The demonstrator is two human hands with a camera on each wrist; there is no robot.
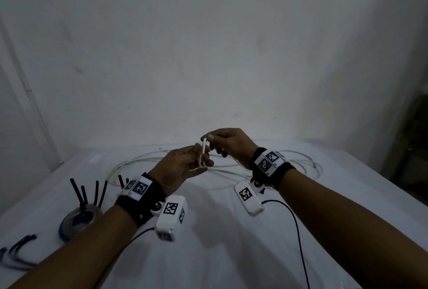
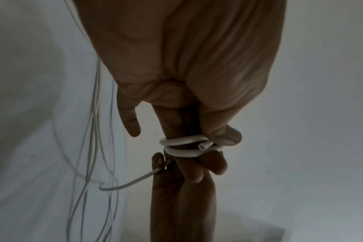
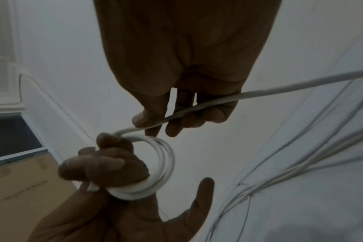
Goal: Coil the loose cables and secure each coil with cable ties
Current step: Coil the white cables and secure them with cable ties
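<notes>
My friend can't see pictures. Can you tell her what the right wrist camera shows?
A left hand holds a small coil of white cable wound around its fingers, while the right hand pinches the cable's loose length. More white cable lies loose on the white table.

Bare forearms, black wrist straps (image 1: 148,205) with white marker-printed blocks (image 1: 268,161), white wrist cameras (image 1: 170,217), thin black leads (image 1: 298,230)

White sheet (image 1: 220,254) covers the table; plain white wall (image 1: 208,45) behind it. Off the sheet's left edge: a pipe (image 1: 34,103) runs down the wall, a cardboard box (image 3: 21,188) sits below a dark window (image 3: 8,132)
</notes>
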